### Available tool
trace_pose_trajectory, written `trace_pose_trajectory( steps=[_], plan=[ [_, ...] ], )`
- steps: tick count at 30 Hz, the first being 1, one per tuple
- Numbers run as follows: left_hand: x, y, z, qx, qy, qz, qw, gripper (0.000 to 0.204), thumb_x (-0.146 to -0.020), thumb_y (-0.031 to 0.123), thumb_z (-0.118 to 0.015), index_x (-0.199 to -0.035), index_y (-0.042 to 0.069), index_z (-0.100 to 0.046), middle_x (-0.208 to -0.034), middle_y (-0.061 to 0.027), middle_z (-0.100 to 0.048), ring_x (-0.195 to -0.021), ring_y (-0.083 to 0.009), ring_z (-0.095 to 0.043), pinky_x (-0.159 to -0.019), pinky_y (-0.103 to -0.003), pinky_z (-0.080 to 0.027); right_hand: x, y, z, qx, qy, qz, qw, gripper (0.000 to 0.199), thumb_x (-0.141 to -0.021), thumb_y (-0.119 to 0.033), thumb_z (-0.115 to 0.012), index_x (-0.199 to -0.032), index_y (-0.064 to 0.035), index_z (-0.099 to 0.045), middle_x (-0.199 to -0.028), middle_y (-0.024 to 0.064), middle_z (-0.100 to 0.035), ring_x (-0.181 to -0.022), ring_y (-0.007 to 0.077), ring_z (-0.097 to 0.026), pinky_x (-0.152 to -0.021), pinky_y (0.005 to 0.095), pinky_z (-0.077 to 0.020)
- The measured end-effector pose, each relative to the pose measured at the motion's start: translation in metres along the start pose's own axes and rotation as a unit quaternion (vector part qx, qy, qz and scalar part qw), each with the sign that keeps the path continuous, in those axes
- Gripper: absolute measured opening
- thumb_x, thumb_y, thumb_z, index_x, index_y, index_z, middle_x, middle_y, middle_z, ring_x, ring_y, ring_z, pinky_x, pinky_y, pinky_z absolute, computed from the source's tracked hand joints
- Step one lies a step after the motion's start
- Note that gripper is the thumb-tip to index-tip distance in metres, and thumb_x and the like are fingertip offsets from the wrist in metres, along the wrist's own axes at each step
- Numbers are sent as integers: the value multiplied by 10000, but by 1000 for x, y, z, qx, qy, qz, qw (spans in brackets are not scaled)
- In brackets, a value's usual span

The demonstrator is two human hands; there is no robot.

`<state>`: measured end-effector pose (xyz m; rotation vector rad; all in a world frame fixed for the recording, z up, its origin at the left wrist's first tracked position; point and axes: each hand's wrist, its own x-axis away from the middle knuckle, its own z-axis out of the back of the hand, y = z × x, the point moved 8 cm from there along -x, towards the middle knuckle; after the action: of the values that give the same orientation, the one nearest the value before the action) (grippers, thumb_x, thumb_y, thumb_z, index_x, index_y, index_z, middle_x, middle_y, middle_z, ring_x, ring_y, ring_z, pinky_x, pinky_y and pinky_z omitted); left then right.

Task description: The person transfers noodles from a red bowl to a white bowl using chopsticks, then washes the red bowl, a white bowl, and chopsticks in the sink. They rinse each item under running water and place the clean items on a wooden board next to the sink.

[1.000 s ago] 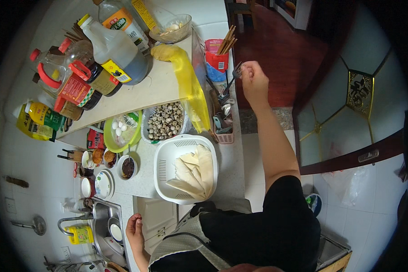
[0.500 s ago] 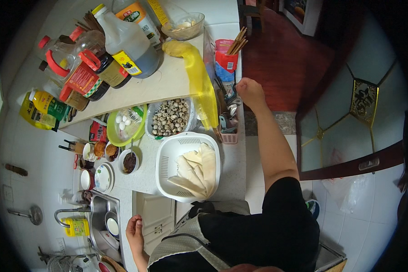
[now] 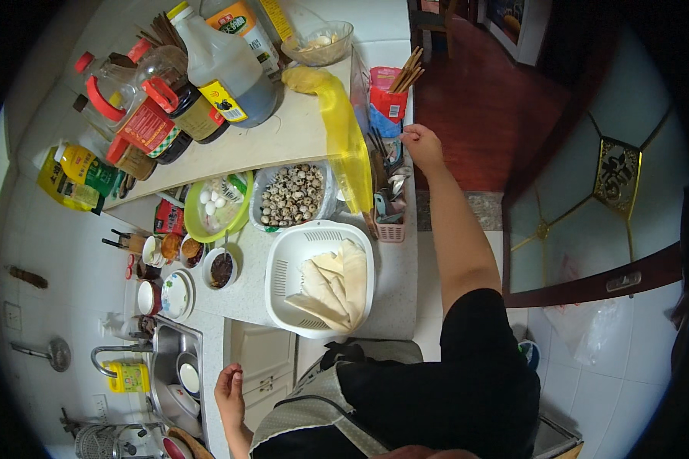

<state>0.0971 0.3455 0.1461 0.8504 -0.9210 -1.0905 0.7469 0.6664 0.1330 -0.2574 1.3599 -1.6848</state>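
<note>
The right hand (image 3: 423, 145), fingertips pinched, flanks the worktop's (image 3: 394, 306) right edge; the left hand (image 3: 229, 392) half-curls. We cannot tell their contents.

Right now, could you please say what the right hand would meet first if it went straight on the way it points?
The right hand points forward and left, so it would probably meet the red-and-blue packet first, near its blue lower end; depth is unclear, so it might pass above.
</note>
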Motion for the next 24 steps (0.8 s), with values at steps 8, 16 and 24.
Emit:
trace_pose_trajectory(
  steps=[8, 16, 24],
  plan=[
    [13, -10, 7, 5, 25, 24, 999, 235, -967, 150, -606, -1127, -23, -608, -1044, -49, -636, -999, -142, -570, -942, -275, -430, -2, 24, -29, -237, -89, -100, 962, 128, -859, -140, -679, -938, -40, -683, -873, 70, -703, -776, 142, -683, -672, 279, -523],
    [16, -15, 8, -10, 25, 24, 999, 242, -961, 191, -624, -1135, 23, -620, -1050, -29, -646, -971, -112, -572, -855, -248, -432, 21, 14, -34, -422, -128, -192, 877, 126, -890, -152, -660, -953, -59, -602, -877, 71, -681, -735, 152, -684, -623, 255, -549],
    [11, -4, 1, -26, 13, 21, 999, 228, -970, 131, -599, -1137, -24, -614, -1046, -57, -646, -990, -141, -578, -916, -266, -443, 25, 10, -34, -460, -144, -177, 858, 118, -912, -164, -646, -896, -66, -583, -853, 69, -672, -742, 158, -692, -631, 241, -555]
  ],
)
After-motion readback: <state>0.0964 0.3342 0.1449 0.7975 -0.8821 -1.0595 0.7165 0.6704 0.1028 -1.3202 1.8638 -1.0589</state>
